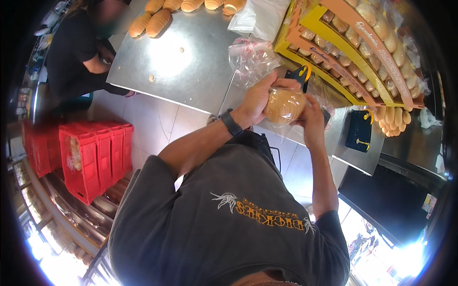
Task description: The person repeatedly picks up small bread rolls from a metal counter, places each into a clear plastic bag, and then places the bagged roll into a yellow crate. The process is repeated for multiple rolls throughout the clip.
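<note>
Between my two hands, over the near edge of the steel table [200, 82], is a ridged bread roll in a clear plastic bag [285, 106]. My left hand [258, 98], with a dark watch on its wrist, grips the bag's left and upper side. Around the right side curl the fingers of my right hand [312, 116], its fingertips partly hidden behind the bag. Just beyond stands a dark device with a yellow hook [303, 74]. Crumpled clear plastic bags [252, 59] lie left of it. Unwrapped bread rolls [158, 23] sit at the table's far side.
Stacked yellow and orange trays [379, 96] of wrapped bread rise at the right, near a second dark device with yellow hooks [359, 130] and a pile of long rolls [393, 119]. Red plastic crates [91, 157] stand on the left. Another person [71, 53] is beyond them.
</note>
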